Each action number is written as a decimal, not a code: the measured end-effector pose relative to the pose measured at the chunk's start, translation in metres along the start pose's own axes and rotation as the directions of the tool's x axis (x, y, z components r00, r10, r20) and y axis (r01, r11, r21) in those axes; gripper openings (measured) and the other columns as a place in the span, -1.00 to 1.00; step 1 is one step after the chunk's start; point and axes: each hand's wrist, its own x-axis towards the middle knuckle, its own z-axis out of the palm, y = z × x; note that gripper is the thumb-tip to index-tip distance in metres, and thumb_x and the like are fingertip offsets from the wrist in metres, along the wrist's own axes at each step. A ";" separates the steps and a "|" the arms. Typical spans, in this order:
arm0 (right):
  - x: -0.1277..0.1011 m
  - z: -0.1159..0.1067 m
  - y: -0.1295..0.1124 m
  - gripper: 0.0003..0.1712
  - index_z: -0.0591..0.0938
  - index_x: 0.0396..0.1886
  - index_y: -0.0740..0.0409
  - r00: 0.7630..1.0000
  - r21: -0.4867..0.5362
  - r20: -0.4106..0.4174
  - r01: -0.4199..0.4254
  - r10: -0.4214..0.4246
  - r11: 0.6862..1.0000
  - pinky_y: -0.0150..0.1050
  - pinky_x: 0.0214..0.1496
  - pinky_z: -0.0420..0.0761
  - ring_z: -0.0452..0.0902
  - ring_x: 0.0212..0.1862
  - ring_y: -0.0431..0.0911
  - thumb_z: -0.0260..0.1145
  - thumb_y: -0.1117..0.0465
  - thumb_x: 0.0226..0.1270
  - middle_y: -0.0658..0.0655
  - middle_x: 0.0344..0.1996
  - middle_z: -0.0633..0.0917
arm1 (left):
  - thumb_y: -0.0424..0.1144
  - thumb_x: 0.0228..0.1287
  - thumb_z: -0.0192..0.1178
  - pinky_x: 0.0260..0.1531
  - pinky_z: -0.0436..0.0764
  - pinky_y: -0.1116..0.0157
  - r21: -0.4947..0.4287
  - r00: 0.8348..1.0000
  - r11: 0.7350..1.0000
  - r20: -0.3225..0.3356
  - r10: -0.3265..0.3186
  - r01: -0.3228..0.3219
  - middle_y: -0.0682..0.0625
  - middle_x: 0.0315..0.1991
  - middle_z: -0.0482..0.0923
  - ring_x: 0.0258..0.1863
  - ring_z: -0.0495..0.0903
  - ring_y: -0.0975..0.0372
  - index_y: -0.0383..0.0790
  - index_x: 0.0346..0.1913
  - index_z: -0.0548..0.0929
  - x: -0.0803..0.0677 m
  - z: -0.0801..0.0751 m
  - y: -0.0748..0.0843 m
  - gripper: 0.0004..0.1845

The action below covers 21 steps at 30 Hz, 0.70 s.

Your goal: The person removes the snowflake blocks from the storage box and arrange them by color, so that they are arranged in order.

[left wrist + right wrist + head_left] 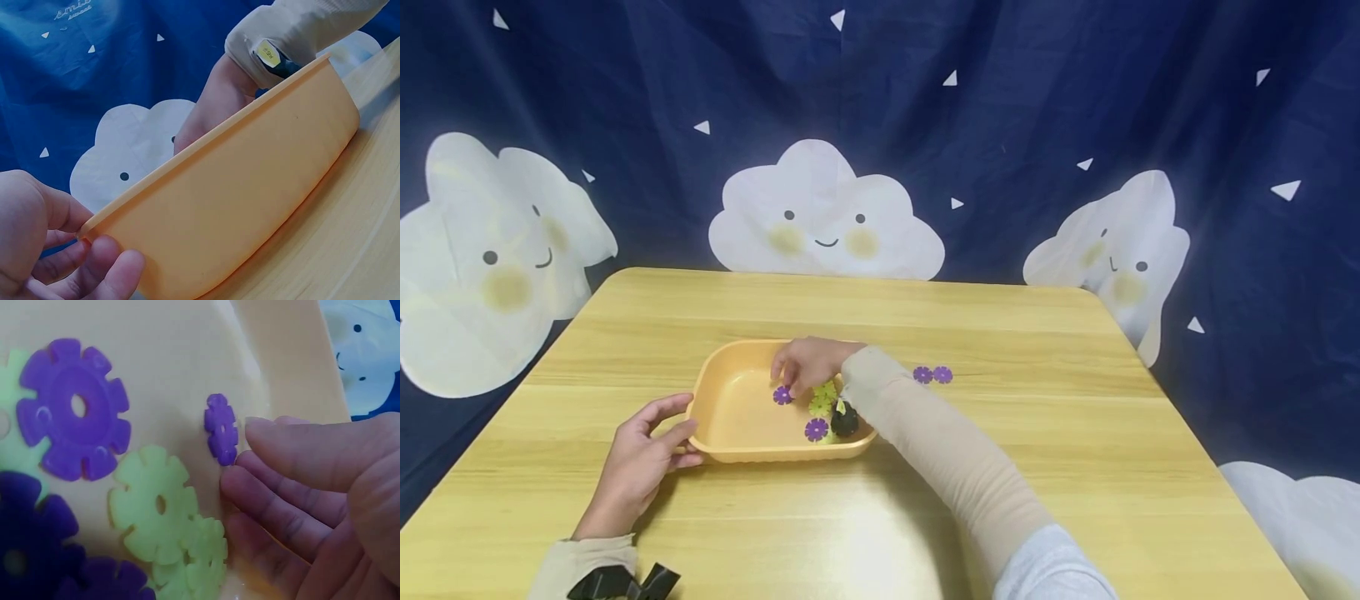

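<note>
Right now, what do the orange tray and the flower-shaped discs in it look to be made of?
Orange tray: likely moulded plastic, smooth, matte, with a rolled rim. Purple disc and pale green disc: probably plastic too, with a slight sheen, uniform colour and moulded notches round a centre hole.

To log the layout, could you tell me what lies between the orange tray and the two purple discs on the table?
Only the right forearm's beige sleeve crosses there, between the orange tray and the purple discs; the head view shows it.

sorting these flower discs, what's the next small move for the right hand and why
Probably close the right hand fingertips on the small purple disc: it stands on edge just at them, not yet pinched, while the left hand steadies the orange tray.
</note>
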 end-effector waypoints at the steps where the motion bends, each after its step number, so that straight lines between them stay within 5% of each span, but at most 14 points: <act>1: 0.000 0.001 0.000 -0.61 0.60 0.00 0.09 1.000 0.014 0.000 -0.006 0.006 1.000 -0.48 -0.02 0.56 0.54 -0.09 -0.20 0.41 0.41 0.17 0.03 -0.15 0.64 | -0.40 0.40 0.12 -0.45 0.76 0.27 0.001 1.000 1.000 0.001 0.000 0.000 -0.14 0.17 0.23 -0.44 0.56 0.24 -0.47 0.31 0.27 0.000 0.000 0.000 -0.51; 7: 0.004 0.006 -0.001 -0.56 0.63 -0.04 0.07 0.999 0.020 0.019 -0.029 0.029 0.999 -0.50 -0.09 0.57 0.54 -0.16 -0.21 0.51 0.40 0.05 0.00 -0.24 0.63 | -0.41 0.40 0.13 -0.45 0.76 0.26 -0.014 1.000 1.000 0.000 -0.011 0.011 -0.12 0.12 0.27 -0.45 0.55 0.24 -0.47 0.31 0.28 -0.001 0.000 0.001 -0.51; 13: 0.007 0.009 0.000 -0.55 0.63 -0.02 0.01 0.999 -0.090 0.036 -0.006 0.009 0.996 -0.53 -0.13 0.55 0.55 -0.24 -0.24 0.54 0.28 0.06 -0.05 -0.33 0.63 | -0.42 0.39 0.13 -0.46 0.76 0.27 -0.025 1.000 1.000 -0.003 -0.014 0.014 -0.11 0.11 0.28 -0.46 0.54 0.25 -0.48 0.30 0.28 -0.002 0.001 0.001 -0.52; 21: 0.009 0.012 0.000 -0.70 0.65 -0.24 0.00 1.000 -0.101 0.021 0.005 -0.003 0.995 -0.53 -0.17 0.57 0.55 -0.22 -0.23 0.54 0.31 0.05 -0.06 -0.34 0.64 | -0.41 0.39 0.14 -0.46 0.76 0.27 -0.027 1.000 1.000 -0.005 -0.011 0.010 -0.12 0.12 0.27 -0.46 0.54 0.25 -0.48 0.29 0.29 -0.002 0.001 0.002 -0.51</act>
